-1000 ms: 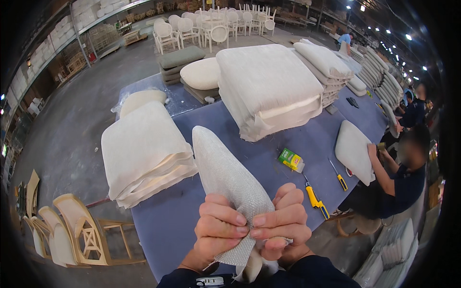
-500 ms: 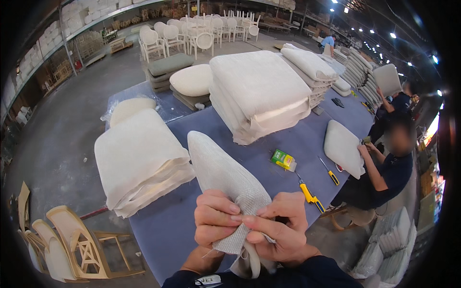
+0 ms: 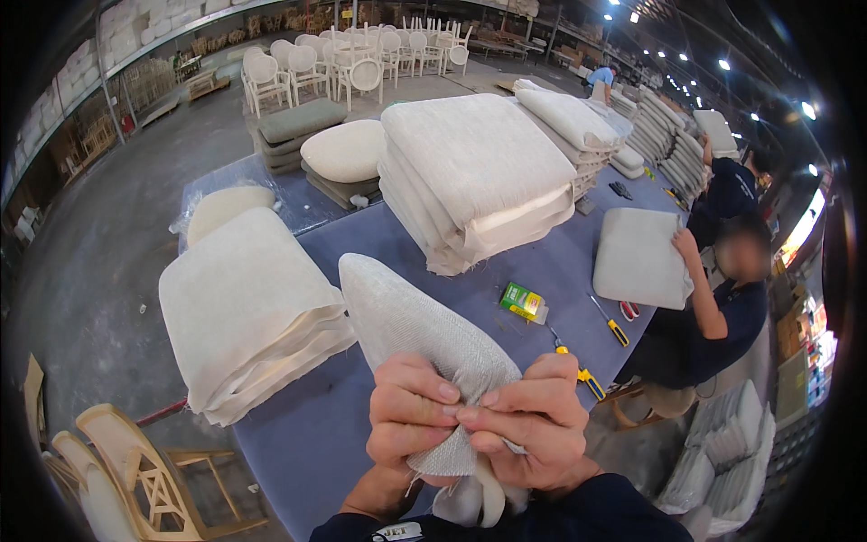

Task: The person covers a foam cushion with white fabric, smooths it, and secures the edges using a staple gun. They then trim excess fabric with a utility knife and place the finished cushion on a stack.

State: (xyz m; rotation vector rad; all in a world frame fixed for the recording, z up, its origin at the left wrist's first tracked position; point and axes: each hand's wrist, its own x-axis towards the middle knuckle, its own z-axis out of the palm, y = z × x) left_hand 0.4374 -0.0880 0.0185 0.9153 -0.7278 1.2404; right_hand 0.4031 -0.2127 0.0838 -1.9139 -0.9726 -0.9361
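A light grey fabric-covered seat cushion (image 3: 420, 321) stands tilted in front of me, its rounded end pointing up and away. My left hand (image 3: 411, 411) pinches a fold of the woven cover with its fingers curled. Close against it, my right hand (image 3: 533, 420) grips the same cloth, and the thumbs and fingertips of both hands nearly meet. Below them hang a loose flap of cover and a pale strip; what lies under the fingers is hidden. Beyond my hands, on the blue-covered table (image 3: 433, 298), lie a green and yellow box (image 3: 524, 303) and a yellow-handled screwdriver (image 3: 589, 383).
A stack of pale cushions (image 3: 253, 307) stands to the left, a taller stack (image 3: 474, 167) farther back. At the right a co-worker (image 3: 722, 316) holds a cushion (image 3: 639, 257) near another screwdriver (image 3: 618, 331). Wooden chair frames (image 3: 149, 470) stand at lower left.
My hands keep their pinch on the cover, with the cushion tilted slightly differently. The view has shifted a little. The co-worker's cushion has been turned more upright.
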